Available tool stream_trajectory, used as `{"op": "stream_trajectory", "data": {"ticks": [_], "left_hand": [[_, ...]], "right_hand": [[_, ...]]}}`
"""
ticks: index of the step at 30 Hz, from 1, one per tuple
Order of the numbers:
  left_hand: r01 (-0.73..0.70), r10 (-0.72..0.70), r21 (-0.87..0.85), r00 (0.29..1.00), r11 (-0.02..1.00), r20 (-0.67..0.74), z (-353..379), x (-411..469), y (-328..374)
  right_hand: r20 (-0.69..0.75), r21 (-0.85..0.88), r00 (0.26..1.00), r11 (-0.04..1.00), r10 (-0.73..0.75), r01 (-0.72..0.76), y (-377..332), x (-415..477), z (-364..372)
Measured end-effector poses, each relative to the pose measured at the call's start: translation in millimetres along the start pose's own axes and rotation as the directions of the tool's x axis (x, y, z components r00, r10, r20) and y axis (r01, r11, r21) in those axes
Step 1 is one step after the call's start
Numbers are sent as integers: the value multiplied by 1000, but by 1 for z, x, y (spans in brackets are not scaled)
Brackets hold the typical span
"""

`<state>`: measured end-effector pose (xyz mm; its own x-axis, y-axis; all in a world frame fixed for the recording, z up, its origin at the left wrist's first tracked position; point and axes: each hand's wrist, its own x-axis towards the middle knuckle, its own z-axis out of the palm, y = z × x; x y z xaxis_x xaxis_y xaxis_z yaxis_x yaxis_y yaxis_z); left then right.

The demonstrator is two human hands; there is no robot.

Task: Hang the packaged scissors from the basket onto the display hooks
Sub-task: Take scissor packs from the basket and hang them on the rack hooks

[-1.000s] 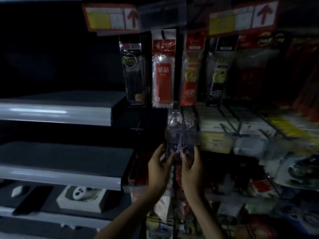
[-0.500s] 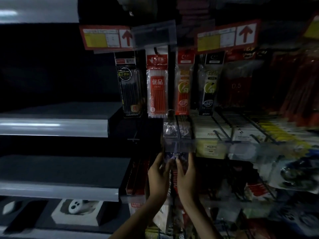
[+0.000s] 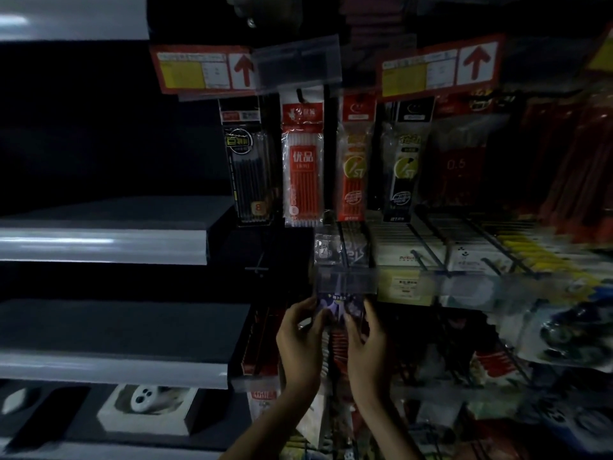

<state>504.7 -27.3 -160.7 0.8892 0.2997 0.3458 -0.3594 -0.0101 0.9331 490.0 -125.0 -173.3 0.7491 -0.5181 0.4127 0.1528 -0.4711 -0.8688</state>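
While both hands, left hand and right hand, pinched the scissors pack between their fingers (edges), it looked light and slippery.

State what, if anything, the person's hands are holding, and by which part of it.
A flat purple-printed plastic package: the left hand pinches its left edge and the right hand its right edge, both near the top.
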Motion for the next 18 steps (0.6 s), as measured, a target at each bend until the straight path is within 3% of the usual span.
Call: {"op": "stream_trajectory", "data": {"ticks": [5,12,18], "left_hand": [[-33,32,33,999,999,31,-2,9,1],[-31,21,133,997,991,77,-10,10,-3],[-14,9,133,999,991,33,-10,13,-5]], "right_hand": [[-12,51,1000,999,13,-13,-11,11,-5],[12,-11,999,999,-34,34,-5,13,-12],[21,-41,999,999,-24,25,-14,6,-13]]}}
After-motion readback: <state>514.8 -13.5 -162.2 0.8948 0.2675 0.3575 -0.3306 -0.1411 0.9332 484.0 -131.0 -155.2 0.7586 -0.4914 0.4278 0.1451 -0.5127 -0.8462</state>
